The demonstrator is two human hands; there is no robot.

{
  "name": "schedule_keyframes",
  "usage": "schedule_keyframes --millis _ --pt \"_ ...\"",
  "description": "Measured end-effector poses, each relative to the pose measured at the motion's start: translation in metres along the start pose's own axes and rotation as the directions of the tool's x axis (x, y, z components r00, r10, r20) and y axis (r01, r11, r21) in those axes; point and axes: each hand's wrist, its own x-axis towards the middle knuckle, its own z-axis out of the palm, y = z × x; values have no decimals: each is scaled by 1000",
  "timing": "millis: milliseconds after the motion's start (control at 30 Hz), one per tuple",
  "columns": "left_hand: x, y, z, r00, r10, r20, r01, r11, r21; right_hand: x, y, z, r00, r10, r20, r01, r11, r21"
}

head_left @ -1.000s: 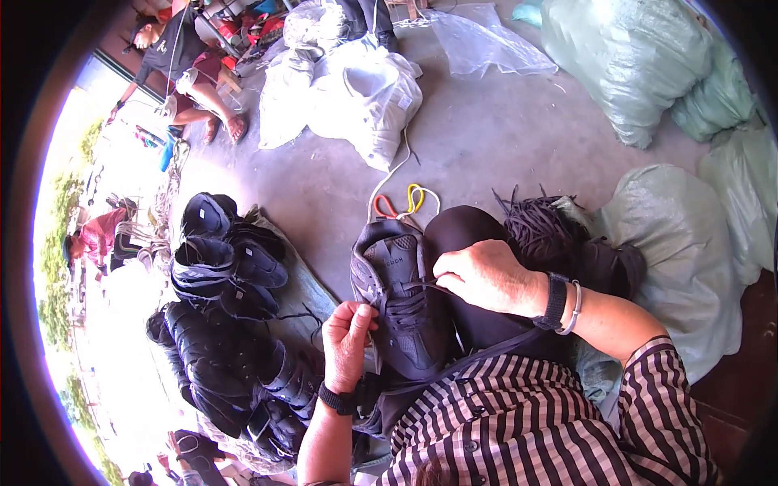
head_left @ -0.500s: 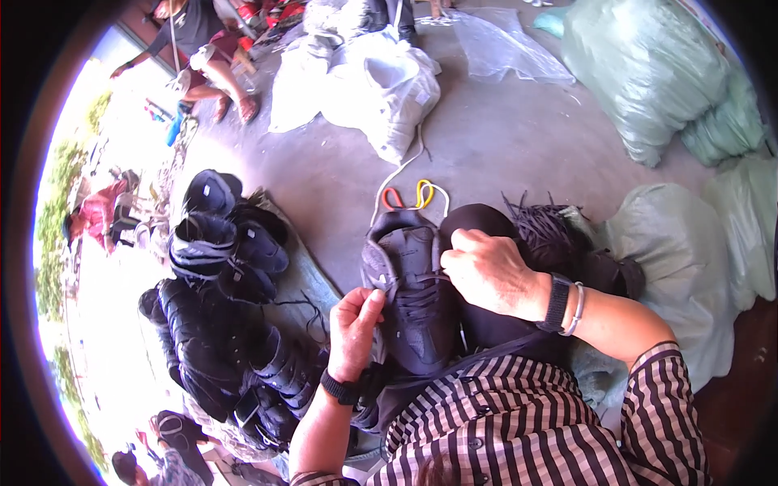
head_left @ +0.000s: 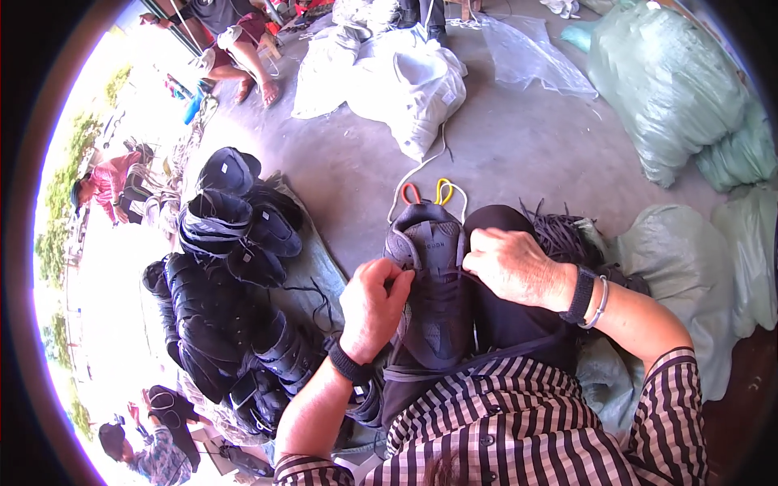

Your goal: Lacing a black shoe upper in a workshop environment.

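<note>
A black shoe upper [head_left: 438,320] rests on my lap, its tongue pointing away from me and dark lacing crossing its front. My right hand [head_left: 519,267] pinches a dark shoelace [head_left: 464,272] beside the right row of eyelets. At the left row of eyelets my left hand [head_left: 373,304] is closed, thumb against forefinger; what it grips there is hidden. Just beyond the tongue show a red loop [head_left: 411,193] and a yellow loop [head_left: 443,191], joined to a pale cord [head_left: 421,166]. A bundle of dark laces [head_left: 559,231] lies to the right of my knee.
Many black shoe uppers [head_left: 211,324] are heaped at my left. White sacks [head_left: 405,89] lie ahead on the grey floor [head_left: 527,146]; big pale green sacks [head_left: 664,89] stand at the right. Other people sit farther off, one person [head_left: 235,40] at the far left.
My left hand has moved up along the upper's left edge, its fingers more curled. My right hand stays by the right eyelets. The whole view has shifted slightly.
</note>
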Motion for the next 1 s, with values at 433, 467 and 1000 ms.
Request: schedule_keyframes --millis 433,467,1000 --pt "50 39 -46 709 390 588 -619 743 254 19 4 -15 925 -380 -25 362 897 -254" --pt "50 43 -49 695 388 605 -643 711 284 20 6 -15 947 -318 49 322 933 -158" --pt "46 35 -28 679 481 554 -691 674 261 31 -3 -5 978 208 20 -197 885 421"
